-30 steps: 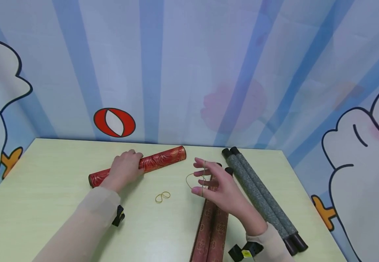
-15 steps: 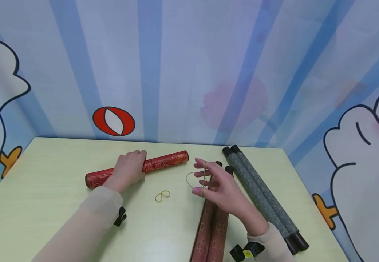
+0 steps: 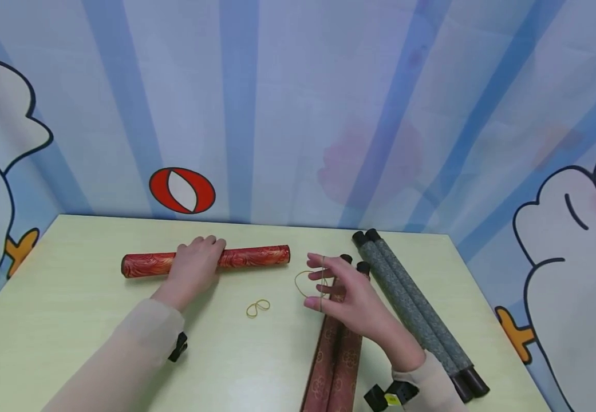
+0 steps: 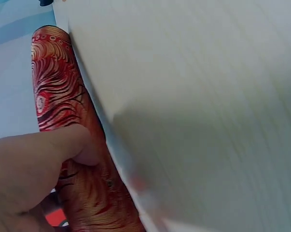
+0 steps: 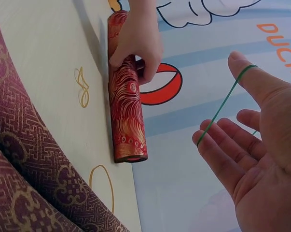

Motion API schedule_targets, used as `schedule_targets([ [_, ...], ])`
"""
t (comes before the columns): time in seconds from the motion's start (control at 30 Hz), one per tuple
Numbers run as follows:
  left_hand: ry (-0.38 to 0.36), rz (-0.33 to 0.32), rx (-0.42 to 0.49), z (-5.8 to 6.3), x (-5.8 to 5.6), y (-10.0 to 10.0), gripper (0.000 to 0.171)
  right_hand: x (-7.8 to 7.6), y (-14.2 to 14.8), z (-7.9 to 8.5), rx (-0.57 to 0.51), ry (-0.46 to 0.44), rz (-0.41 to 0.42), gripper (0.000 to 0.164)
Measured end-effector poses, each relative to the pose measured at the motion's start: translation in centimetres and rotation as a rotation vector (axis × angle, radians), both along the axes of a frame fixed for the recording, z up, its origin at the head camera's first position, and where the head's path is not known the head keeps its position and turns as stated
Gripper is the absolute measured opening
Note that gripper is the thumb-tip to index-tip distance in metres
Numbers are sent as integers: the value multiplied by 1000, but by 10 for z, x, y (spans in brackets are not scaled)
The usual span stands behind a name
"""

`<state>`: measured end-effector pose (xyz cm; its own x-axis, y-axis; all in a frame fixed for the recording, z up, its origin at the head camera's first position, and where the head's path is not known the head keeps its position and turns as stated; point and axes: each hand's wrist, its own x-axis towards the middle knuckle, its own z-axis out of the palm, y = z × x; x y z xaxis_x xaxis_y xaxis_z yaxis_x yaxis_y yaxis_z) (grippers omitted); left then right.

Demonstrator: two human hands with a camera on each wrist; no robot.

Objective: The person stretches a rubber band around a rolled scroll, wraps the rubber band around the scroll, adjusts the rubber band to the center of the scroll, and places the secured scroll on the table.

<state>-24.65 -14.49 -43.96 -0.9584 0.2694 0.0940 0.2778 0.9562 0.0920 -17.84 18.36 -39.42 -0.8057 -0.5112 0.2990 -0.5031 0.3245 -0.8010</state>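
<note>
My left hand (image 3: 194,269) grips the middle of a red roll with gold swirls (image 3: 253,256), which lies near the back of the table. In the left wrist view, the thumb presses along the side of the red roll (image 4: 58,92). A green rubber band (image 5: 225,104) is stretched between the thumb and fingertips of my right hand (image 5: 261,150), whose fingers are spread. In the head view, that right hand (image 3: 356,297) hovers over two brownish-red patterned rolls (image 3: 346,360). On the table lie a twisted yellow rubber band (image 3: 258,308) and a yellow loop (image 3: 298,281) near the right fingertips.
Two grey rolls with dark ends (image 3: 416,309) lie slanted side by side on the right of the pale table (image 3: 71,320). A blue striped cloth backdrop (image 3: 287,114) rises directly behind the table's far edge.
My left hand has turned the red roll so it lies nearly parallel to the back edge, its left end shifted leftward and back. The right hand keeps the band stretched, nearly still.
</note>
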Motion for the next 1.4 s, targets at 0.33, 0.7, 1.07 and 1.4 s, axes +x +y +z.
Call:
schedule_targets([
  [0.33, 185, -75, -16, 17, 17, -8, 33, -2, 3, 1, 29, 1, -39, 71],
  [0.7, 472, -229, 28, 49, 45, -9, 43, -6, 13, 13, 65, 63, -129, 67],
  [1.07, 784, -384, 27, 59, 63, -2, 60, -8, 19, 24, 85, 109, -162, 76],
  [1.4, 865, -439, 30, 58, 65, 2, 56, -6, 18, 27, 102, 101, -169, 77],
])
